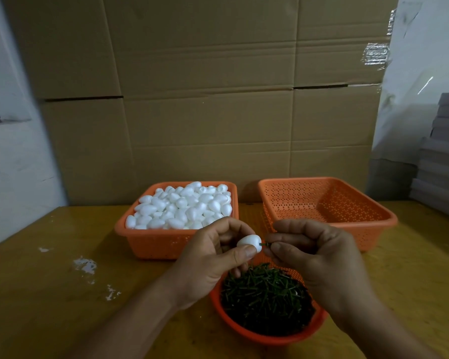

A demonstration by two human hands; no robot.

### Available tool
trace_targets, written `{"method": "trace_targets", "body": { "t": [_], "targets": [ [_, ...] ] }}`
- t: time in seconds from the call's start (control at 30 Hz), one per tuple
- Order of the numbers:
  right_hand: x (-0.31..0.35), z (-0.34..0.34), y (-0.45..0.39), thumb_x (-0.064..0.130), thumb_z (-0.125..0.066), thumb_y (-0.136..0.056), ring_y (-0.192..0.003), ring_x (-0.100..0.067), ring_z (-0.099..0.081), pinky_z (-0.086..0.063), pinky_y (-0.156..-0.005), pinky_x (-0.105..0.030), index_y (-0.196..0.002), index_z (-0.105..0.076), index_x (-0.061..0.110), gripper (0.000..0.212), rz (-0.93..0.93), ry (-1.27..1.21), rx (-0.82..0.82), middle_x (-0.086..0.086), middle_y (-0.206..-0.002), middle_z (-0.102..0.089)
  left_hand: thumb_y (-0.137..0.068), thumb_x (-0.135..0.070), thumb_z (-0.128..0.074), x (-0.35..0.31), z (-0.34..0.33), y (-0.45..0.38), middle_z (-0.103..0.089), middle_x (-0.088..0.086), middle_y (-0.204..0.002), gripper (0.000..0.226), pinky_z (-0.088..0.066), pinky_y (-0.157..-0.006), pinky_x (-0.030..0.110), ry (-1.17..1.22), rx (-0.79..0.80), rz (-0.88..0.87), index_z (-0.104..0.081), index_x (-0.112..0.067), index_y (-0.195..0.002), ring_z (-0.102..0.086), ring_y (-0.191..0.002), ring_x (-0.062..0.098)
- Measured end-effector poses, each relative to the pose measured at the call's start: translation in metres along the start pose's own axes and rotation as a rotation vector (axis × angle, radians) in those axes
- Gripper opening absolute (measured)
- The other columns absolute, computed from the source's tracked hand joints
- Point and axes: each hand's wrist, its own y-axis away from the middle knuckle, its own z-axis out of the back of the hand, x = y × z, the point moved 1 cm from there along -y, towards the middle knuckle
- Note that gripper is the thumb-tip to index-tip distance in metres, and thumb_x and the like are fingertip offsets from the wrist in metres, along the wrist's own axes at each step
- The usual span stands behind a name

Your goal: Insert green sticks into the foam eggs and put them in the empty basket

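The left hand (213, 257) pinches a white foam egg (248, 243) between thumb and fingers, its narrow end pointing toward three o'clock. The right hand (314, 257) pinches a green stick (264, 244) whose tip touches that end of the egg. Below the hands, at six o'clock, a round orange bowl (246, 332) holds a heap of green sticks (267, 296). At eleven o'clock from the hands an orange basket (156, 242) is heaped with foam eggs (184, 208). At one o'clock an empty orange basket (327, 203) stands on the wooden table (49, 294), with cardboard boxes (205, 99) behind.
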Motion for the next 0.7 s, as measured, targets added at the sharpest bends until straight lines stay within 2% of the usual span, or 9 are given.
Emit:
{"method": "trace_targets", "body": {
  "t": [0.13,0.33,0.43,0.53,0.6,0.7],
  "targets": [
    [-0.0006,-0.002,0.0031,-0.005,-0.076,-0.079,-0.081,-0.014,-0.077,-0.062,-0.074,-0.023,-0.099,-0.073,0.015,0.029,0.036,0.089,0.006,0.001,-0.085,-0.08,-0.086,-0.018,-0.074,-0.0016,-0.0013,0.0007,-0.066,0.007,-0.089,0.023,-0.05,-0.064,0.027,0.014,0.001,0.001,-0.068,-0.009,-0.105,-0.06,-0.073,0.018],
    [-0.0005,-0.0038,0.0051,0.003,-0.08,-0.077,-0.081,-0.006,-0.075,-0.06,-0.074,-0.019,-0.093,-0.076,0.023,0.026,0.094,0.204,0.005,0.01,-0.084,-0.079,-0.086,-0.018,-0.072,-0.0035,-0.0019,0.001,-0.067,0.009,-0.091,0.02,-0.05,-0.063,0.025,0.04,0.003,0.005,-0.071,-0.01,-0.105,-0.059,-0.071,0.017],
    [-0.0014,-0.0026,0.005,0.019,-0.08,-0.077,-0.073,-0.006,-0.074,-0.061,-0.069,-0.025,-0.086,-0.079,0.029,0.014,0.114,0.298,0.006,0.01,-0.078,-0.078,-0.087,-0.017,-0.07,-0.0037,-0.0018,0.0012,-0.068,0.007,-0.09,0.021,-0.049,-0.062,0.025,0.082,0.01,0.006,-0.072,-0.01,-0.106,-0.059,-0.071,0.017],
    [-0.0018,-0.0022,0.0054,0.034,-0.075,-0.076,-0.061,-0.011,-0.07,-0.059,-0.059,-0.026,-0.08,-0.078,0.03,0.007,0.14,0.324,0.014,0.003,-0.069,-0.074,-0.089,-0.017,-0.068,-0.0039,-0.0014,0.0014,-0.064,0.01,-0.085,0.023,-0.047,-0.063,0.026,0.147,0.017,0.013,-0.073,-0.009,-0.109,-0.058,-0.072,0.017],
    [-0.0029,-0.0022,0.0054,0.034,-0.074,-0.077,-0.054,-0.014,-0.066,-0.053,-0.051,-0.022,-0.078,-0.078,0.029,0.007,0.162,0.319,0.02,-0.001,-0.063,-0.071,-0.089,-0.018,-0.068,-0.004,-0.0015,0.0014,-0.062,0.01,-0.084,0.024,-0.046,-0.063,0.026,0.178,0.013,0.026,-0.074,-0.008,-0.11,-0.057,-0.071,0.016],
    [-0.004,-0.0035,0.006,0.024,-0.076,-0.083,-0.052,-0.023,-0.063,-0.048,-0.048,-0.023,-0.077,-0.077,0.028,0.008,0.189,0.303,0.046,-0.005,-0.06,-0.069,-0.085,-0.026,-0.072,-0.0041,-0.0023,0.0011,-0.061,0.01,-0.083,0.029,-0.045,-0.061,0.025,0.219,0.007,0.039,-0.074,-0.008,-0.108,-0.057,-0.071,0.015]
  ]
}}
